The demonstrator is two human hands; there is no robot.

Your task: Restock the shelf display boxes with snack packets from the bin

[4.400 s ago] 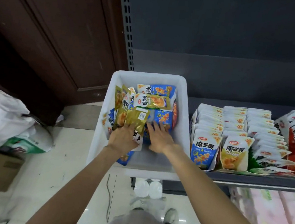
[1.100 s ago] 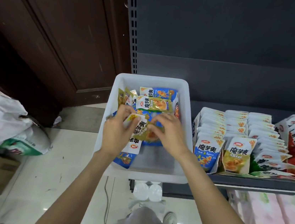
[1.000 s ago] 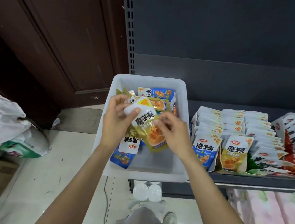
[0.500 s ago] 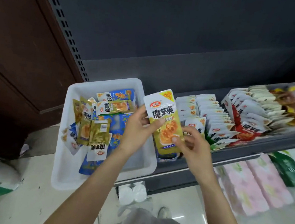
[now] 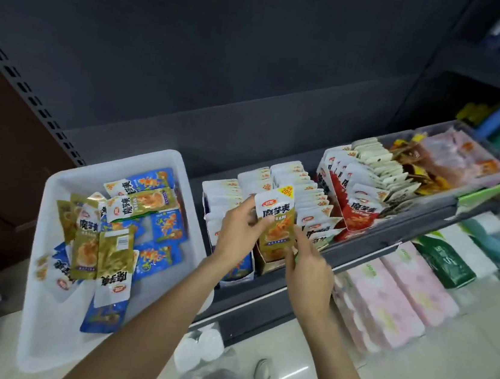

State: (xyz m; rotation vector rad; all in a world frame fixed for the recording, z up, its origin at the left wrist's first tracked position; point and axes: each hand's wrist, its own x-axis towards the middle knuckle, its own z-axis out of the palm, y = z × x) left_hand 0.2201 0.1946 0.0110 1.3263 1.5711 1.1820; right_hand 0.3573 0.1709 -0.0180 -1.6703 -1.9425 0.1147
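A yellow and white snack packet (image 5: 276, 221) stands upright over the front of the yellow display box (image 5: 268, 262) on the shelf. My left hand (image 5: 236, 235) grips its left edge and my right hand (image 5: 308, 269) pinches its lower right corner. The white bin (image 5: 38, 314) sits to the left and holds several loose blue and yellow packets (image 5: 117, 229). A blue display box (image 5: 238, 271) stands left of the yellow one, partly hidden by my left wrist. A red display box (image 5: 355, 215) full of packets stands further right.
The dark shelf edge (image 5: 376, 252) runs diagonally up to the right. Pink and green tissue packs (image 5: 392, 298) lie on the lower shelf. A clear tray of other snacks (image 5: 453, 164) sits at the far right. A brown door (image 5: 3, 134) is at the left.
Both hands lifted one yellow packet out of the bin and carried it right to the display boxes. The packet is now lower, over the yellow box.
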